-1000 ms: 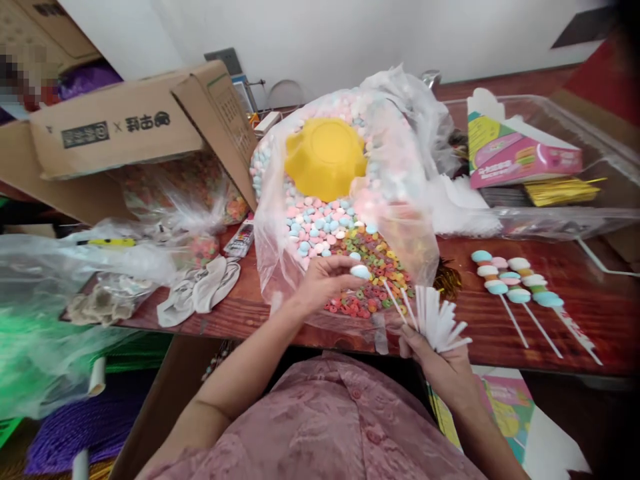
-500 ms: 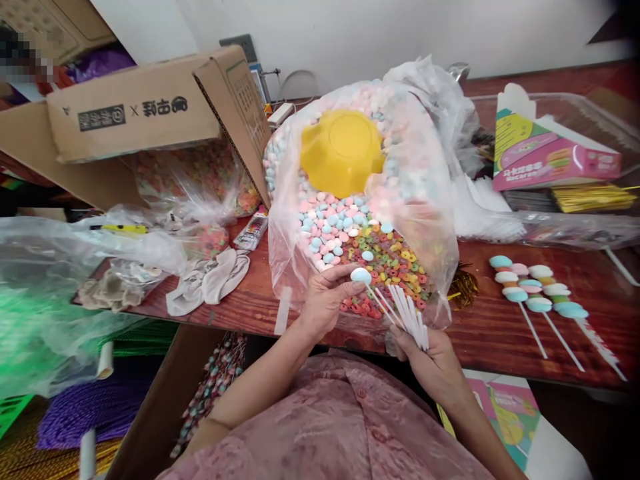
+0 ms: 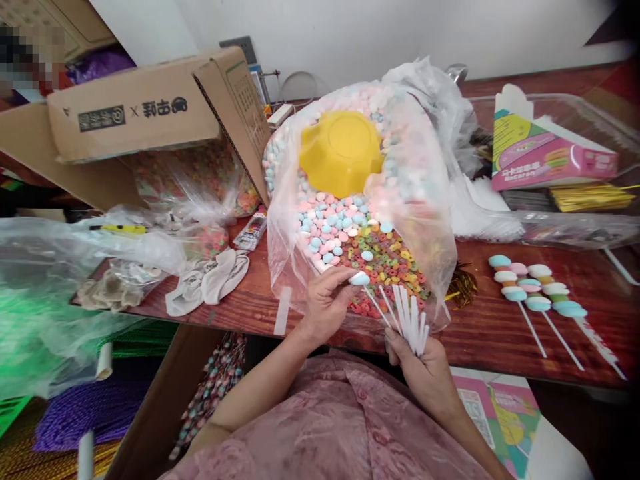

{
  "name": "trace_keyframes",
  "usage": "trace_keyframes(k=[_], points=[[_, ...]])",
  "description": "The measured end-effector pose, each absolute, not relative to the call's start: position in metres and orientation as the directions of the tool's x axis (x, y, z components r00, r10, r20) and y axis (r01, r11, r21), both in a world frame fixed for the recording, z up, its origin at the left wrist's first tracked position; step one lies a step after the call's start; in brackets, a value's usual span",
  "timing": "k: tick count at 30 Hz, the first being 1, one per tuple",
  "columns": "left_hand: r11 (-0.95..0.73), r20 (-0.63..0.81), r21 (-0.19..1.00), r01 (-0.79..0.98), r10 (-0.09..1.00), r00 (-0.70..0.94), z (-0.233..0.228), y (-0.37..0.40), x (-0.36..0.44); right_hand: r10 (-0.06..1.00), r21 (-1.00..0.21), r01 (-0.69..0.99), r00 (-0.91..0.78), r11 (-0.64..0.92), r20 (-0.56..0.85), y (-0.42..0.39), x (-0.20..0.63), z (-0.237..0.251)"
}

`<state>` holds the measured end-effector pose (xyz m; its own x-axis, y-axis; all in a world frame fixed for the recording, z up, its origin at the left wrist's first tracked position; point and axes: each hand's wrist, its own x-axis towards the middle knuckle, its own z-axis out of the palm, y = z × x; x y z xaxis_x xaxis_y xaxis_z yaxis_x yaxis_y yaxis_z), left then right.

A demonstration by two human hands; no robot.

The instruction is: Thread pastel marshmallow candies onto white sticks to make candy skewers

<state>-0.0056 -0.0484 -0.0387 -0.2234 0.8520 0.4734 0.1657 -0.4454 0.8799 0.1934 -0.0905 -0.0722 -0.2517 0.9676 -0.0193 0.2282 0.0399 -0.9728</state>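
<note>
Between thumb and fingertips, my left hand (image 3: pixel 325 303) pinches a pale blue and white marshmallow (image 3: pixel 359 279). The tip of a thin white stick touches the marshmallow's lower edge or lies just under it; I cannot tell which. My right hand (image 3: pixel 420 363) is closed round a fanned bunch of white sticks (image 3: pixel 410 317), which point up and away from me. Behind both hands lies an open clear plastic bag (image 3: pixel 285 240). Pink, blue and white marshmallows (image 3: pixel 325 220) and colourful ring-shaped cereal (image 3: pixel 395 257) fill it, with an upturned yellow bowl (image 3: pixel 343 153) on top.
Three marshmallow skewers (image 3: pixel 540 303) lie on the table at the right. Behind them stands a pink Macaron carton (image 3: pixel 555 157). An open cardboard box (image 3: pixel 150 110) and a grey cloth (image 3: pixel 207 283) are on the left. Below the table edge are bundles of purple strands (image 3: pixel 95 413).
My left hand has tilted the marshmallow and brought it slightly lower and left. The bunch of sticks in my right hand has shifted a little downward and stands more upright.
</note>
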Motion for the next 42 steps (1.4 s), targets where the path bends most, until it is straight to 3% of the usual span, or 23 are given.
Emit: trace_keyframes(k=[4,7,17,22,25,28,32,36,42], points=[[-0.564,0.64,0.73,0.385,0.762,-0.099,-0.042,-0.049,-0.011,0.96,-0.951,0.29,-0.278,0.113,0.029,-0.09,0.193,-0.068],[-0.606,0.684,0.672,0.427,0.728,-0.043,-0.043,-0.05,-0.013,0.956,-0.954,0.28,-0.293,0.103,0.017,-0.09,0.194,-0.067],[-0.594,0.644,0.752,0.286,0.755,-0.125,-0.052,-0.063,0.006,0.988,-0.991,0.131,-0.143,-0.039,-0.058,-0.102,0.184,-0.077],[-0.61,0.607,0.731,0.306,0.786,0.115,-0.058,-0.078,0.029,0.997,-0.994,0.092,-0.042,-0.066,-0.07,-0.1,0.18,-0.074],[-0.616,0.534,0.718,0.325,0.786,0.311,-0.05,-0.071,0.026,0.993,-0.992,0.099,0.087,-0.084,-0.076,-0.089,0.195,-0.07],[-0.474,0.387,0.704,0.529,0.881,0.273,-0.038,-0.042,0.005,0.983,-0.983,0.159,0.17,-0.095,-0.067,-0.08,0.218,-0.067],[-0.33,0.19,0.414,0.848,0.943,0.274,-0.03,0.004,-0.01,0.994,-0.97,0.235,0.103,-0.059,-0.036,-0.077,0.235,-0.066],[-0.461,0.045,0.277,0.843,0.883,0.468,-0.029,0.018,0.002,0.996,-0.965,0.26,0.092,-0.034,-0.01,-0.08,0.234,-0.063],[-0.424,-0.005,0.309,0.851,0.894,0.448,-0.033,0.012,-0.009,0.999,-0.951,0.308,0.03,-0.034,-0.026,-0.081,0.242,-0.07]])
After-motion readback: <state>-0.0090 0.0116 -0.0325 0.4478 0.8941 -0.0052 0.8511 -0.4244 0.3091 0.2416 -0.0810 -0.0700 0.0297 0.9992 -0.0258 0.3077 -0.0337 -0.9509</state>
